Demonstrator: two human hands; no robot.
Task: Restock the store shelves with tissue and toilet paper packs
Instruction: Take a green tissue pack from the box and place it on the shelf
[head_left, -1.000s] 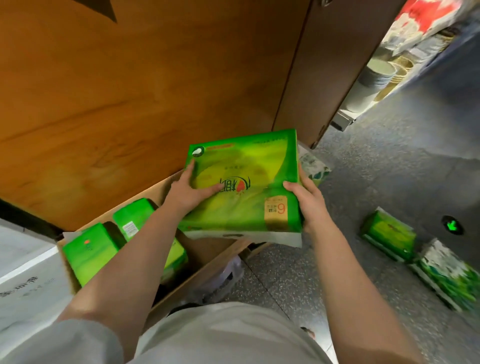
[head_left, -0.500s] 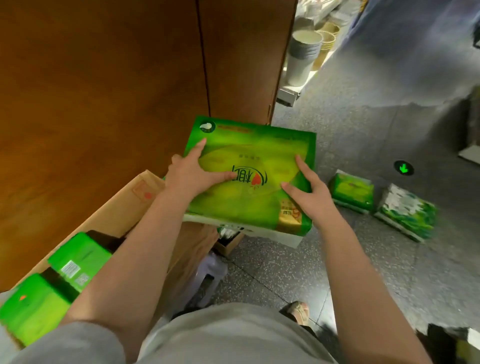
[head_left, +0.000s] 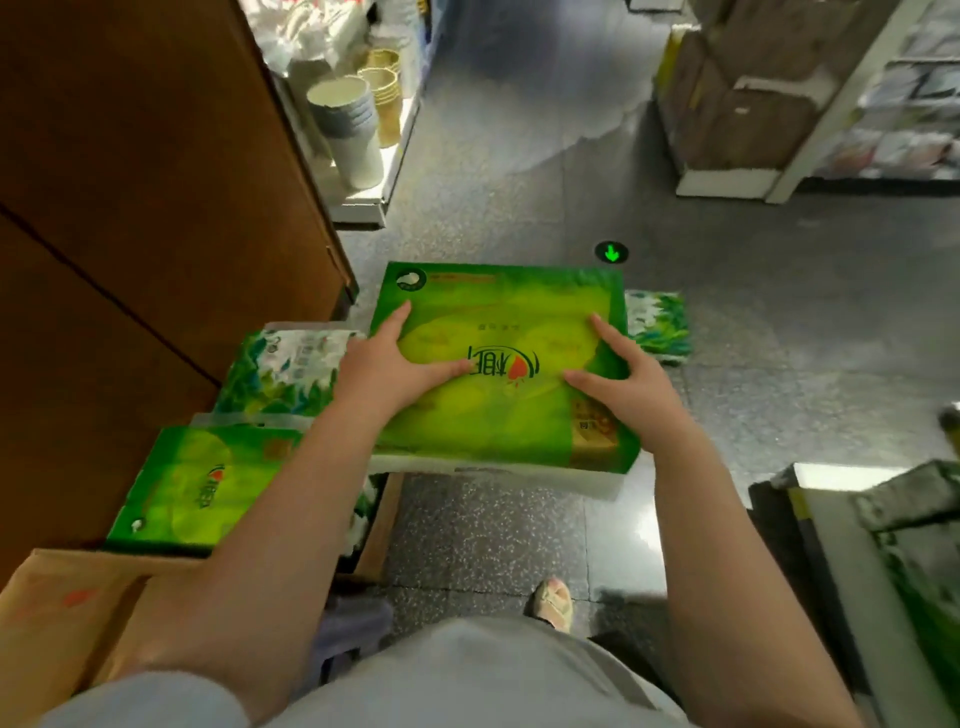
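Green tissue pack (head_left: 498, 374) — held above the floor (head_left: 779, 338); left hand (head_left: 384, 371) and right hand (head_left: 631, 387) grip its sides, thumbs on top.

The green tissue pack (head_left: 498, 374) hides most of the white-and-green pack (head_left: 657, 325) behind it.

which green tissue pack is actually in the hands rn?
The big green pack at centre, left hand and right hand gripping its sides. The other green pack lies untouched at lower left.
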